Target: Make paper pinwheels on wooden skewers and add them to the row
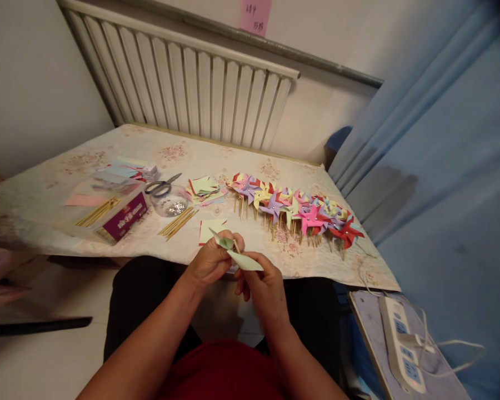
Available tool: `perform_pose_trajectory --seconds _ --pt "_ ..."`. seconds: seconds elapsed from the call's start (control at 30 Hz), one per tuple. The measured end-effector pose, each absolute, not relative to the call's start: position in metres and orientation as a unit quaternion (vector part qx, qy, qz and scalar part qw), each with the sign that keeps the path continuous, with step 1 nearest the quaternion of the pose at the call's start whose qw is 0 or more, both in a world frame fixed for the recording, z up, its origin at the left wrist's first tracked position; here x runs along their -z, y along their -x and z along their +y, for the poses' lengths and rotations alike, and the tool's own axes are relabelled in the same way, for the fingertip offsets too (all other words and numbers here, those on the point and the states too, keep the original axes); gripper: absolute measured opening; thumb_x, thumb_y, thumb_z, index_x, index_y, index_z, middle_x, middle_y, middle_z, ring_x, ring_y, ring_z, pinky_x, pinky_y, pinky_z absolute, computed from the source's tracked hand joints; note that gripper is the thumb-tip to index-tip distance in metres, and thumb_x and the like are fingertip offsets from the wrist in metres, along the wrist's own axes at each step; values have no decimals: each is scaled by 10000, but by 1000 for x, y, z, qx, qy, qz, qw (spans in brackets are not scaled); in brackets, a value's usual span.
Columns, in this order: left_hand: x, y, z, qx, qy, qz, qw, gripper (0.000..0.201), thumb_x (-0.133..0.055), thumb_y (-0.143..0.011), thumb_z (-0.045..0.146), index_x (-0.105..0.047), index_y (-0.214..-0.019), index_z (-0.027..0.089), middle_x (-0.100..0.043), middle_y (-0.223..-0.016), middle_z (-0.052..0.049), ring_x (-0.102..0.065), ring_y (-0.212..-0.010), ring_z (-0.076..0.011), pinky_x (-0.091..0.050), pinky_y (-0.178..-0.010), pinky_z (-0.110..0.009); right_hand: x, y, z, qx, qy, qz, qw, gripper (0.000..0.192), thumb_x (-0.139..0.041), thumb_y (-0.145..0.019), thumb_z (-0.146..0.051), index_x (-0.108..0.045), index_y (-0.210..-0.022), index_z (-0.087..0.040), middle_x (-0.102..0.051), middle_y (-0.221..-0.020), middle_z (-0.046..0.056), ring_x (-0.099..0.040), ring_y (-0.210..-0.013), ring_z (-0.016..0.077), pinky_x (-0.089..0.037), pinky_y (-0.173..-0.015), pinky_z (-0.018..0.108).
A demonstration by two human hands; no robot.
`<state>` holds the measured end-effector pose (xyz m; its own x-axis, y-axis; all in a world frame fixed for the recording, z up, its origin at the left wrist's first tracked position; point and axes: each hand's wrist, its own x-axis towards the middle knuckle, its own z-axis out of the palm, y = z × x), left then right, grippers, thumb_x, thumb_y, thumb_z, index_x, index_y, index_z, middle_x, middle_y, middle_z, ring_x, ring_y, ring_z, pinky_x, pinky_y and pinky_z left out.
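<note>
Between my hands, over the table's front edge, is a pale green paper pinwheel (246,261) with curled blades. My left hand (211,260) is closed around its left side, and a bit of wooden stick (236,246) shows by the fingers. The right-hand blade is pinched in my right hand (263,280), its fingers partly hidden behind the paper. Just beyond lie cut paper squares (206,230), green over red. Several loose wooden sticks (179,223) rest to their left, beside a clear round dish (170,204) of small shiny pieces.
Many finished pinwheels (294,211) crowd the table's right side. Further left are scissors (162,188), a plastic box (120,214) with sticks, and coloured paper (127,166). A paper stack (204,188) lies mid-table. A power strip (402,344) sits at lower right, near a blue curtain (437,155).
</note>
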<state>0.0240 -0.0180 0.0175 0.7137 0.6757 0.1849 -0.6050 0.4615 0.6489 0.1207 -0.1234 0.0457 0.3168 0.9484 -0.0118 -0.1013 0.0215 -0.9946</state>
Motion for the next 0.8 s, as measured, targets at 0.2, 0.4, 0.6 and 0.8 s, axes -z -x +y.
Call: perform_pose_trajectory --seconds 0.2,0.4,0.6,0.8 --pt "-18 -24 -18 -375 -358 62 853 343 -839 -606 233 -507 -636 158 -565 -736 4 -552 -587 -103 -438 -449 -190 -44 -121 -123 -434 549 -387 600 195 -580 -828 -294 -664 -967 -185 -616 -655 -26 -495 -416 69 -344 -378 175" --pt "-18 -24 -18 -376 -361 60 851 319 -827 -624 230 -516 -649 164 -558 -733 8 -540 -574 -106 -437 -445 -201 -46 -120 -124 -437 552 -387 595 187 -582 -833 -293 -664 -964 -188 -616 -655 -24 -506 -429 73 -348 -383 174" --pt "-18 -24 -18 -372 -366 51 851 325 -826 -632 243 -511 -652 164 -552 -735 8 -536 -593 -107 -432 -446 -196 -48 -120 -124 -436 549 -388 599 171 -579 -838 -281 -664 -948 -181 -606 -640 -25 -490 -424 68 -343 -390 174" --pt "-17 -24 -19 -375 -369 45 849 318 -816 -648 245 -509 -660 164 -551 -740 7 -524 -608 -104 -423 -473 -197 -46 -121 -124 -433 557 -390 592 192 -578 -835 -282 -665 -977 -185 -612 -647 -22 -499 -437 76 -356 -397 179"
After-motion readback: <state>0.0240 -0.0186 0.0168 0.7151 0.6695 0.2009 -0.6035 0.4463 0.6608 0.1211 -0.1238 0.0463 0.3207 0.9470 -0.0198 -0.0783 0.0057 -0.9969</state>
